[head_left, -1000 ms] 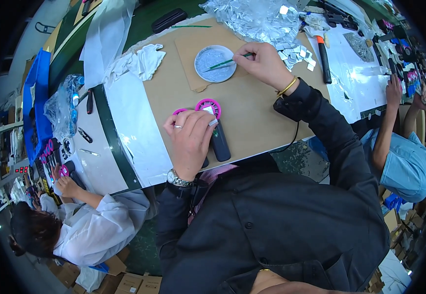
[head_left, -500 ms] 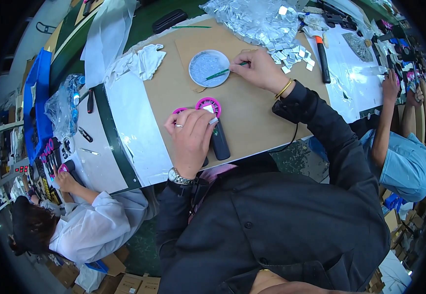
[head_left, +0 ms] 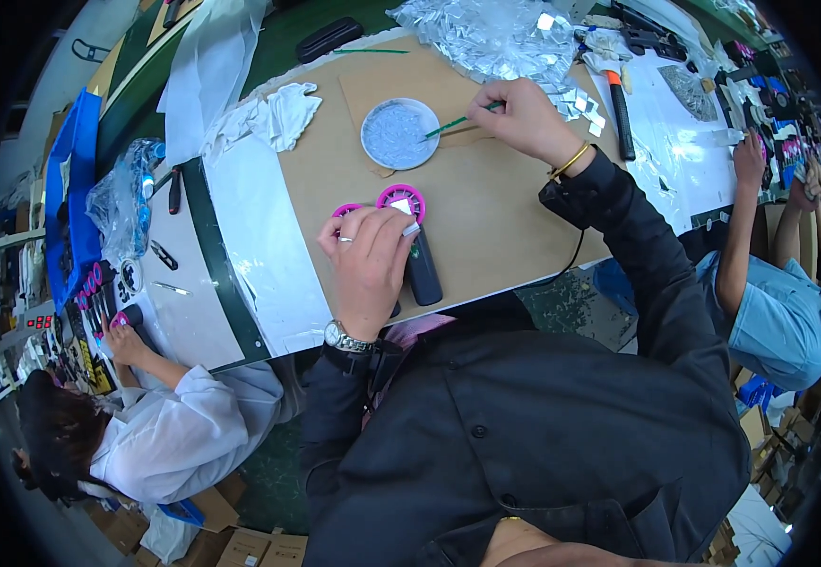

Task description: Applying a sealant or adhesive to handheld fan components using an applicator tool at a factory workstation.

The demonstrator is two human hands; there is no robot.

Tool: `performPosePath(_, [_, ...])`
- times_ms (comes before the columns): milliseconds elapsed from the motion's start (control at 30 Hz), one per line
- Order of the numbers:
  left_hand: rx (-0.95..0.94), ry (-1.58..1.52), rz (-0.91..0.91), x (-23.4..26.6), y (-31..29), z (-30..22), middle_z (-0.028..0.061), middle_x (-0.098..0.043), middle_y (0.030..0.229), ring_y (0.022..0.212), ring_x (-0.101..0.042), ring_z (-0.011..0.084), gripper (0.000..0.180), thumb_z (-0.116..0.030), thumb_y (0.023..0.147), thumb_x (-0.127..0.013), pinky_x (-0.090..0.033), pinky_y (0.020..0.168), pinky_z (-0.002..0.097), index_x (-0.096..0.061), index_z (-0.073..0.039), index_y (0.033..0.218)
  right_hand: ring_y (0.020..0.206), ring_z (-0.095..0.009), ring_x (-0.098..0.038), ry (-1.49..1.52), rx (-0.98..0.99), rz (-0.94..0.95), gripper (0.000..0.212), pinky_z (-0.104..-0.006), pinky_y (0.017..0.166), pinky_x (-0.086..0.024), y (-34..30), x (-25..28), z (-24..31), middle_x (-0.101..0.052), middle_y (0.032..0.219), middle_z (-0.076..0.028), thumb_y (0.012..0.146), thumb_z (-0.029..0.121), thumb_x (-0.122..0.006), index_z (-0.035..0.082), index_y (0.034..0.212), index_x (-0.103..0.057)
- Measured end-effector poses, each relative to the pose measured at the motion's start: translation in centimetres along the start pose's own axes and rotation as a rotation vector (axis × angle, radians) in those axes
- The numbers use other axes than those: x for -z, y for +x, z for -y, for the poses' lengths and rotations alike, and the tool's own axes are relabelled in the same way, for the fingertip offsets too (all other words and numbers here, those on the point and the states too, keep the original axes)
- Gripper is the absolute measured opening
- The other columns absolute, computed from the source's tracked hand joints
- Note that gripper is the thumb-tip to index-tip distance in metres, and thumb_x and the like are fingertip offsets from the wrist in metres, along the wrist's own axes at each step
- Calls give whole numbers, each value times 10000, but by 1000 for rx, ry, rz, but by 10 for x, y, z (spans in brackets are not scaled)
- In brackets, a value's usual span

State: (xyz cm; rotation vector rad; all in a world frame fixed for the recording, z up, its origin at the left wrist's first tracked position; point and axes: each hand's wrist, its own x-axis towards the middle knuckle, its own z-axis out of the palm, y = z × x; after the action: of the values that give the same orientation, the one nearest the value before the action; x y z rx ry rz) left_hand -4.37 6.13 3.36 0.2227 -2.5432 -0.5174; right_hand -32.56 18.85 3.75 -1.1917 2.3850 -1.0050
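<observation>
My right hand [head_left: 528, 123] pinches a thin green stick [head_left: 450, 127] whose tip reaches over a round white dish [head_left: 366, 142]. Clear, glossy, whitish stuff fills the dish. Below it, my left hand [head_left: 365, 260] bends over two pink-and-black devices that look like handheld fans. One fan [head_left: 423, 269] shows its pink ring and black handle, with a small pale square at the ring's middle. The other fan [head_left: 346, 210] is mostly hidden under the hand. A small silvery piece [head_left: 410, 230] sits at the left fingertips.
Silvery square tiles and clear plastic [head_left: 495, 42] lie heaped at the back. A hammer [head_left: 622, 118] with a black-and-orange handle is to their right. A white glove [head_left: 287, 115] rests on the left, and another green stick [head_left: 372, 51] lies behind the dish. Co-workers sit on both sides.
My right hand has moved up and to the right, drawing the green stick's tip from the dish's middle toward its right rim. The left hand stays over the fans.
</observation>
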Motion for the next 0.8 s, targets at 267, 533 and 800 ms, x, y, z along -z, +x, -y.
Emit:
performPosePath(267, [-5,7,-3,0,0,0,21,-706,1105,1082,-633,213,275,-121,841,-802,-338,1008,441,-707,-110,1099,614,-132,-588,24,132,25,230,-299,586,-469,4,-10,1,-725,752,-90,902,211,-760,-11,955,-790])
performPosePath(533, [-6,-4,-7,-1,-1,0,26,-704,1103,1080,-635,215,277,-117,843,-799,-335,1007,444,-704,-103,1103,647,-125,-626,101,57,70,216,-289,617,-499,2,-34,-4,-746,765,-92,904,201,-770,-5,961,-800])
performPosePath(800, [-8,-3,-10,0,-1,0,29,-703,1105,1081,-637,216,275,-112,845,-796,-334,1007,445,-704,-101,1103,628,-162,-610,29,68,-77,210,-320,610,-496,-1,-32,6,-716,750,-109,902,197,-771,-2,963,-795])
